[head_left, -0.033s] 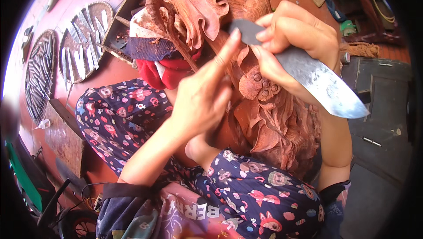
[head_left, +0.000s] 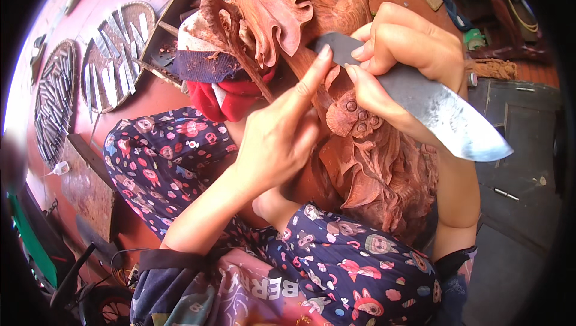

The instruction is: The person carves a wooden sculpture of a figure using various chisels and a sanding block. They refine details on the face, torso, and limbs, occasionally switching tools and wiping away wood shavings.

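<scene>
My right hand (head_left: 408, 56) is wrapped round a flat steel scraper blade (head_left: 444, 110), thumb and fingers pinching it near its dark end. The shiny, curved end sticks out to the lower right. My left hand (head_left: 276, 134) has its index finger stretched out, the tip touching the edge of the blade's dark end; its other fingers are curled loosely. Beneath both hands lies a reddish-brown wood carving (head_left: 384, 176) with folded, leaf-like shapes and a cluster of round knobs. The blade's dark end overlaps the carving; whether it touches the wood I cannot tell.
At the left, one round tray (head_left: 146, 6) holds flat blades and another (head_left: 72, 47) holds many thin dark tools. A red and navy cloth (head_left: 207, 95) lies against the carving. A wooden board (head_left: 90, 188) is at the lower left, a dark cabinet-like panel (head_left: 510, 206) at the right.
The blade and my right hand have shifted slightly to the right, and the blade has turned a little. My left fingertip has moved slightly right and down with it.
</scene>
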{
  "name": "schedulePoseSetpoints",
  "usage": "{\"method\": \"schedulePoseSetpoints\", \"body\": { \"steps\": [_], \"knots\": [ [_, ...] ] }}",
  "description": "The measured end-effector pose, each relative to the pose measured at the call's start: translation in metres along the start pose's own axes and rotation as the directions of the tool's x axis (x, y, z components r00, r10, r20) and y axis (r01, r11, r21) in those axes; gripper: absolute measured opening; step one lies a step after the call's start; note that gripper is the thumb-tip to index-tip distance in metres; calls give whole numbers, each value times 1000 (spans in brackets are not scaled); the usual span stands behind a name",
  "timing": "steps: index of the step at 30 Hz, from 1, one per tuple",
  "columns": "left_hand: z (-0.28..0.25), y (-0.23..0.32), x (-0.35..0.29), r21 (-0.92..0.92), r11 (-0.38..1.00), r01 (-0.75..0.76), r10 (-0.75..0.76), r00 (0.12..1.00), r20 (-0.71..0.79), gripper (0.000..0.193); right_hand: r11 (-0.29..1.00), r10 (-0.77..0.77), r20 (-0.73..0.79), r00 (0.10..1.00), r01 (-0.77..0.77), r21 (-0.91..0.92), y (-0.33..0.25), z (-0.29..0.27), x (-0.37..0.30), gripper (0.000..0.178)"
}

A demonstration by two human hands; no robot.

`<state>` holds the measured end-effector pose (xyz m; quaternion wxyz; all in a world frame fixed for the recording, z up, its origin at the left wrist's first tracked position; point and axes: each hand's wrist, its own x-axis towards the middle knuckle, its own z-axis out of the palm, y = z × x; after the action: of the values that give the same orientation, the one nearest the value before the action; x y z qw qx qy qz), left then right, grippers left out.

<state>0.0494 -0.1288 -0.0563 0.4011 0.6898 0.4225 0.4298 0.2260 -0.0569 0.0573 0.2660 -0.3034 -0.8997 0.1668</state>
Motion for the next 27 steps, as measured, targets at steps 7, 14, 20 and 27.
{"method": "schedulePoseSetpoints", "body": {
  "steps": [7, 14, 20, 27],
  "knots": [
    [4, -14, 2, -22, 999, -42, 41, 997, -62, 80, 999, 17, -38, 999, -19, -45, -6, 9, -1, 21],
    [1, -5, 2, -41, 998, -57, 55, 997, -46, 83, 994, -10, -11, 1000, 9, -107, -5, 11, 9, 24],
    [4, 6, -16, -58, 993, -101, 100, 995, -30, 86, 991, -18, 134, 991, 36, -131, -23, -5, 11, 24],
    [7, 29, -35, 80, 971, -226, 213, 967, 139, 74, 972, 39, -260, 965, 23, 233, -5, -15, -31, 19]
  ]
}}
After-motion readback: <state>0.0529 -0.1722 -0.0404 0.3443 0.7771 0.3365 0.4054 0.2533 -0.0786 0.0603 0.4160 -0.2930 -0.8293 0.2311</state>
